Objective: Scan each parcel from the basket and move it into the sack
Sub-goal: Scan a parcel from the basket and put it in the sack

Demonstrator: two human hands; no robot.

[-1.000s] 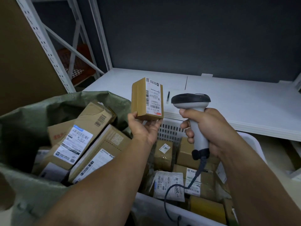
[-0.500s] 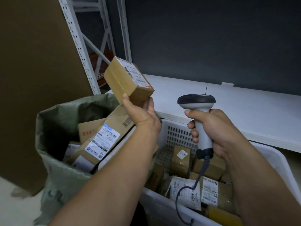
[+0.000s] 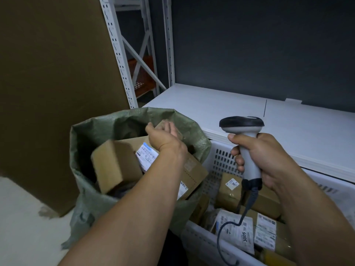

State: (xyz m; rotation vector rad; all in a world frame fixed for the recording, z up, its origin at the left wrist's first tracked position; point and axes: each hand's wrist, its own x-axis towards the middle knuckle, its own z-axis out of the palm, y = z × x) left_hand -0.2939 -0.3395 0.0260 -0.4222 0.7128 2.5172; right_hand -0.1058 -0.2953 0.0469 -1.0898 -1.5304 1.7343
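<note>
The green sack (image 3: 86,208) stands against the left wall of the white basket (image 3: 217,162), whose unscanned parcels (image 3: 230,187) lie right of the loosely spread, seemingly empty left hand (image 3: 163,139) above the sack's mouth and just under the right hand (image 3: 269,156), which grips the scanner (image 3: 242,122).

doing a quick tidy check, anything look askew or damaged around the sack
Nothing looks spilled or damaged. In the sack things lie heaped at angles. A long box seems to jut past its rim toward the basket, and a small box sits tilted and blurred.
</note>
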